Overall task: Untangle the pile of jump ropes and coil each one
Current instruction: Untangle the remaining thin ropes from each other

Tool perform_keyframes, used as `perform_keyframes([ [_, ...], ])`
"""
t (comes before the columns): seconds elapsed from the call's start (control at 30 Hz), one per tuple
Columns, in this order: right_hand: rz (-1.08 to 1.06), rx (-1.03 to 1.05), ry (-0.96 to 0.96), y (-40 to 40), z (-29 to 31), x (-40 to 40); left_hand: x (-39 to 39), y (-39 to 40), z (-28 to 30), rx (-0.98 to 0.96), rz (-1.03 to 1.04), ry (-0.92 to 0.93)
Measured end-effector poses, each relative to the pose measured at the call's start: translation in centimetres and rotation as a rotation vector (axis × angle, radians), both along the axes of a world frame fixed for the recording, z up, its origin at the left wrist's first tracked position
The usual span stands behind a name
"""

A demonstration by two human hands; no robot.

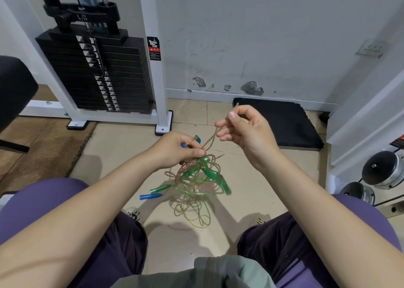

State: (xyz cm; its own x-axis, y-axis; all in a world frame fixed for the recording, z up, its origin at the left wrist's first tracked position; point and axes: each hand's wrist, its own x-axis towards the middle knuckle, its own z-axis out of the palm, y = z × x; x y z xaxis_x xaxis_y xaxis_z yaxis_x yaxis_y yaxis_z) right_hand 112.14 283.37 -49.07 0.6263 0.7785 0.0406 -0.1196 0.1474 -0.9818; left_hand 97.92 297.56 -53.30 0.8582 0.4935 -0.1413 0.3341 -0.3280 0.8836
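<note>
jump ropes (pixel 196 178) tangled, clear green and pink

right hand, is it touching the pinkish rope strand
Touching. The head view shows the right hand pinching the pinkish rope strand between thumb and fingers, the strand running down to the left hand.

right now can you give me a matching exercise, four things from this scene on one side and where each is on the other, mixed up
Things:
1. right hand
2. left hand
3. blue handle
4. black pad

Places:
A. on the floor against the wall
B. hanging low at the tangle's left edge
C. pinching a raised pinkish rope strand
D. gripping the top of the tangle

Pairs: 1-C, 2-D, 3-B, 4-A
</note>
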Motion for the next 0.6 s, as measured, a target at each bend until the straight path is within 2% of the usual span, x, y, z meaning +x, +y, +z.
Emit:
perform_keyframes([
  [0.07,-0.126,-0.116,-0.084,0.1,-0.3,0.4,-0.1,0.2,0.1,0.006,0.012,-0.015],
  [0.17,-0.352,-0.358,-0.454,0.1,-0.9,1.1,-0.3,0.1,0.3,0.001,-0.059,-0.036],
  [0.2,-0.35,-0.377,-0.59,-0.1,-0.8,1.1,-0.4,0.1,0.4,0.017,-0.101,-0.03],
  [0.27,-0.153,-0.332,-0.76,-0.1,-0.7,0.5,-0.6,0.1,0.6,0.049,-0.193,-0.006],
  [0.33,0.14,-0.329,-0.744,0.0,-0.9,-0.4,-0.8,-0.1,0.7,0.043,-0.247,0.006],
  [0.4,0.322,-0.364,-0.659,-0.1,-1.2,-0.7,-0.9,-0.1,0.7,0.028,-0.237,0.006],
  [0.53,0.414,-0.446,-0.519,-0.2,-1.3,-0.6,-1.0,0.2,0.9,-0.018,-0.176,-0.017],
  [0.6,0.417,-0.479,-0.554,-0.1,-1.4,-0.8,-1.1,0.1,0.8,-0.035,-0.173,-0.019],
])
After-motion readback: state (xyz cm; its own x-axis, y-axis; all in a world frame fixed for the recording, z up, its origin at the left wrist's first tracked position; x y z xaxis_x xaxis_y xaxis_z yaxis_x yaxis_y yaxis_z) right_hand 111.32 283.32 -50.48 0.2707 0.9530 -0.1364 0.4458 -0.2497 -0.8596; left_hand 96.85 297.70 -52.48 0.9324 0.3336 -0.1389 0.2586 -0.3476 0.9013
